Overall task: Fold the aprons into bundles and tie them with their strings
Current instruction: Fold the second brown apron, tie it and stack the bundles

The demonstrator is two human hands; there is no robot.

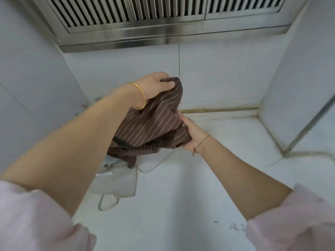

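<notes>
Fingers of your left hand: clenched into the top of the brown striped apron, held bunched above the counter; your right hand grips its lower edge. Beneath: pale apron, strings trailing. Risk: hanging brown folds may snag the pale cloth and drag it; bunching could bury the ties. Writing: dark scrawl near counter's edge, illegible; no brand seen

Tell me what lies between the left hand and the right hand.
In the head view, the bunched brown striped apron fills that stretch. The left hand grips its top and the right hand holds its lower edge.
</notes>
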